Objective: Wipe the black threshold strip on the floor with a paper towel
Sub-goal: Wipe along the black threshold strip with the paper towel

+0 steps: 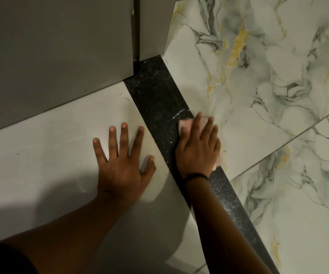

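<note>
The black speckled threshold strip (155, 95) runs diagonally across the floor from the door frame at the top centre to the bottom right. My right hand (198, 147) lies flat on the strip near its middle, pressing a folded paper towel (185, 124) that shows pale pink under the fingertips and at the hand's right edge. White specks and a thin white streak mark the strip just above the towel. My left hand (122, 159) rests palm down with fingers spread on the plain pale tile left of the strip, holding nothing.
A grey wall and door frame (151, 26) stand at the upper left and meet the strip's far end. White marble-patterned tiles (268, 86) with grey and gold veins cover the floor to the right. A dark band circles my right wrist.
</note>
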